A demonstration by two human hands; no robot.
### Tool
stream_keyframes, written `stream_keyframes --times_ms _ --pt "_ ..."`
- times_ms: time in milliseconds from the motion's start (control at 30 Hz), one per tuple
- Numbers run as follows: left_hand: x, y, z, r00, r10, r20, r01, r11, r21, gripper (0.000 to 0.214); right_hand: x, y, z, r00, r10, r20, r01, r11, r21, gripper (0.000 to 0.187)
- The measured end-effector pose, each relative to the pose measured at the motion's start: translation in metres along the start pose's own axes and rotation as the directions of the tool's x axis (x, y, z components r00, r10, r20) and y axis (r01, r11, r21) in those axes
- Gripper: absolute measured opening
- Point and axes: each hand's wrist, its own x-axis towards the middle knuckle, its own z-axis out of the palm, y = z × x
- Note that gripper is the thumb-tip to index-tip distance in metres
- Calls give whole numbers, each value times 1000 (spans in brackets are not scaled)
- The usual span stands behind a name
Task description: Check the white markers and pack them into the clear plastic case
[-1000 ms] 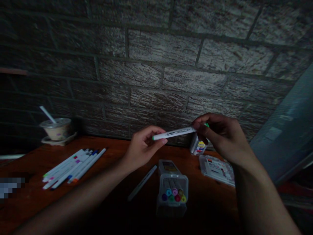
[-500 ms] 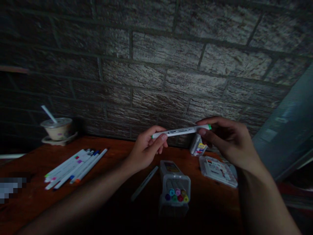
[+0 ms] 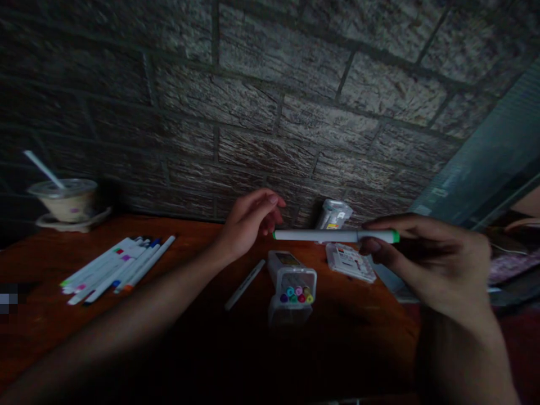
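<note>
- The right hand (image 3: 426,264) holds a white marker with a green cap (image 3: 337,235) level in the air above the red-brown wooden tabletop (image 3: 50,326). Its fingers (image 3: 375,247) are clamped on the barrel near the green end.
- The left hand (image 3: 248,222) hangs just beside the marker's other end. Its fingers are loosely curled and slightly apart, and they grip nothing.
- The barrel shows no print that can be read from this side.
- Below the marker stands a clear plastic marker case (image 3: 291,281), open toward the camera, with purple, pink, green, red and yellow cap ends showing inside. A dark label on its top is too dim to read.
- A single grey pen (image 3: 244,285) lies slantwise on the tabletop just left of the case.
- A flat clear packet with printed rows (image 3: 350,261) lies right of the case. A small upright white packet with a yellow and red mark (image 3: 333,215) stands behind it by the grey brick wall (image 3: 253,112). The writing on both is blurred.
- Well to the left lies a fanned row of white markers with coloured tips (image 3: 118,267).
- Farther back is a pale cup with a white stick in it (image 3: 63,199), on a saucer.
</note>
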Motion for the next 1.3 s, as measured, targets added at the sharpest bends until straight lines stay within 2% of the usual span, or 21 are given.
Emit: stream_keyframes --times_ms 100,167,267,367,500,667,800,900,1100,1300 --pt "1 -8 1 998 -14 53 9 996 92 27 -24 -1 -13 999 21 -45 -24 998 -66 14" --pt "0 -13 2 993 -20 119 -6 977 215 21 -40 -1 -21 997 -11 -71 0 989 -150 13" --pt "-4 -22 4 971 -49 234 -58 900 433 18 -60 -2 -28 997 -59 -40 45 955 -293 11" --pt "-7 -29 6 938 -128 322 -77 829 554 19 -73 -6 -27 998 -58 22 62 916 -396 11" --pt "-11 -34 7 896 -218 386 -56 808 586 21 -79 -12 -17 984 -116 137 162 903 -398 10" --pt "-15 -33 11 858 -272 437 -56 795 605 21 -71 -21 5 950 -225 219 296 875 -384 8" --pt "-17 -31 13 835 -287 470 -99 761 641 22 -61 -27 28 919 -277 282 372 846 -383 22" --pt "-17 -29 13 825 -292 484 -122 744 657 22 -60 -22 43 909 -238 341 361 860 -362 27" --pt "-18 -29 13 818 -306 487 -123 734 668 21 -67 -4 61 916 -82 392 237 900 -366 20" --pt "-19 -33 11 816 -311 487 -132 720 681 23 -65 -2 73 876 -2 483 216 896 -387 27"
